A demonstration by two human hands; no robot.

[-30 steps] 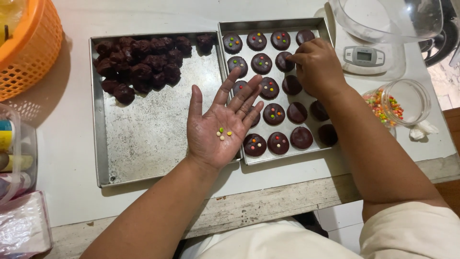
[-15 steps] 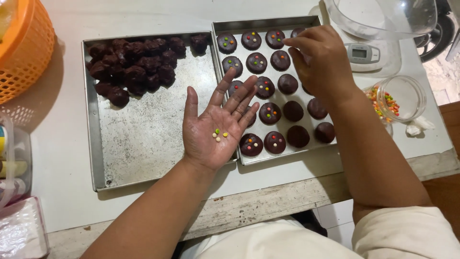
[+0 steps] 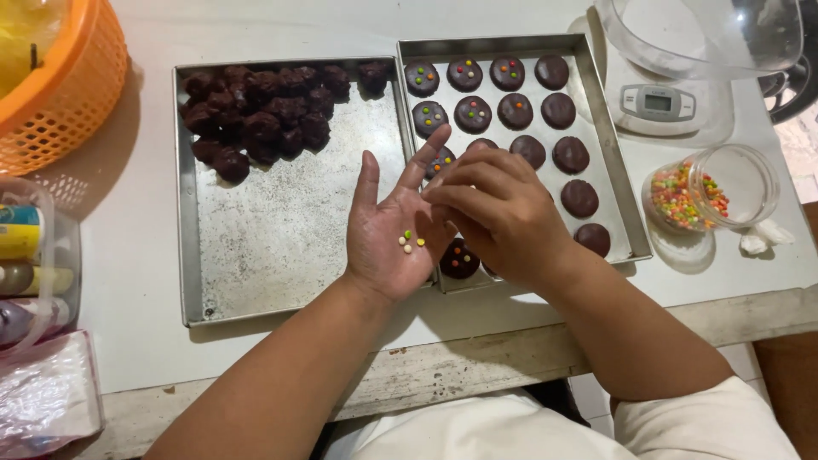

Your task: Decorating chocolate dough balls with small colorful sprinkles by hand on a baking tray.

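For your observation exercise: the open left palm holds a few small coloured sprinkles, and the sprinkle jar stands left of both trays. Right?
Not quite. In the head view the left hand does hold sprinkles, but the sprinkle jar stands right of both trays.

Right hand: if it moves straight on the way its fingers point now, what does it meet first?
The right hand points left, so it would probably first meet the open left hand and the small coloured candies on its palm; its fingertips look almost there.

The right hand (image 3: 503,213) is back from the far chocolates on the tray (image 3: 609,162); its fingers (image 3: 439,194) now meet the left palm (image 3: 396,243) beside the sprinkles (image 3: 411,242).
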